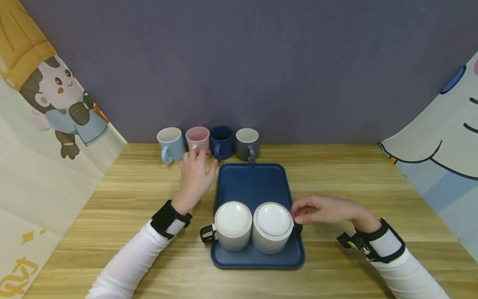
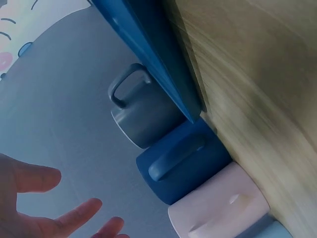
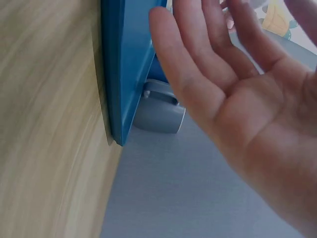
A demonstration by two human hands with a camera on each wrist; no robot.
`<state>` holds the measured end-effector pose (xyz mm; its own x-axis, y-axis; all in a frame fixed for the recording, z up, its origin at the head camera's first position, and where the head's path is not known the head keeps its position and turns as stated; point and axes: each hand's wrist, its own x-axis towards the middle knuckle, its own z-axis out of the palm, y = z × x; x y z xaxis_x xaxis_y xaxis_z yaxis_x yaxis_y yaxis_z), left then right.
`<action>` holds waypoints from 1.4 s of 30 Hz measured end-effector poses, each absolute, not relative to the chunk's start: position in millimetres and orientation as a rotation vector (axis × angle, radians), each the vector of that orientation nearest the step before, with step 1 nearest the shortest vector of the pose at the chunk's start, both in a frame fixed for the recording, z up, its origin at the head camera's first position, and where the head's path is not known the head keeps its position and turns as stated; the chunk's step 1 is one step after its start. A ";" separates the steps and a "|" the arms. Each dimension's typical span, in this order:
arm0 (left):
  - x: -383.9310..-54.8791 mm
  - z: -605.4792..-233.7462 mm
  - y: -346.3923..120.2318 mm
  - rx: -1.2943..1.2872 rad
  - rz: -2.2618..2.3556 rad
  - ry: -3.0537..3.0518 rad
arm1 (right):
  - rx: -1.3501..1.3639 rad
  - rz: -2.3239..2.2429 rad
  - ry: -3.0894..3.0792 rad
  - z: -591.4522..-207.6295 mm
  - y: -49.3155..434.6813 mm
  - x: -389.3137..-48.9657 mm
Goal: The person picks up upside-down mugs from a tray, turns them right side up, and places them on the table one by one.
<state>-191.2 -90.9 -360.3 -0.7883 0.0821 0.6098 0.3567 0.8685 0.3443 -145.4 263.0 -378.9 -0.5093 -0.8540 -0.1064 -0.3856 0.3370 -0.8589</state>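
My left hand (image 1: 196, 176) reaches over the table toward the pink mug (image 1: 198, 135), its fingers overlapping that mug's handle in the head view. In the left wrist view the fingers (image 2: 79, 214) are spread, with a gap between them and the pink mug (image 2: 220, 206). My right hand (image 1: 323, 209) hovers beside the right upturned ribbed mug (image 1: 271, 238), fingertips close to its black handle. Its fingers (image 3: 198, 54) are loosely bent in the right wrist view, and nothing shows in the palm. A second upturned ribbed mug (image 1: 232, 238) stands to the left on the blue tray (image 1: 254, 187).
A light blue mug (image 1: 174, 146) stands left of the pink one. To its right are a navy mug (image 1: 224, 147) and a grey mug (image 1: 245, 150), all upright in a row against the grey back wall (image 1: 261, 74). The tray's far edge lies just in front of the grey mug.
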 end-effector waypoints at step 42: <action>-189.5 -380.4 -73.6 -0.398 -0.506 -2.596 | -1.191 -1.251 1.606 -403.2 255.6 -154.4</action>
<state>-189.5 -73.6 -380.4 -0.8513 0.1882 0.4898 0.3585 0.8903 0.2810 -154.4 255.6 -403.2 -0.2731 -0.9617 -0.0225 -0.2131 0.0833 -0.9735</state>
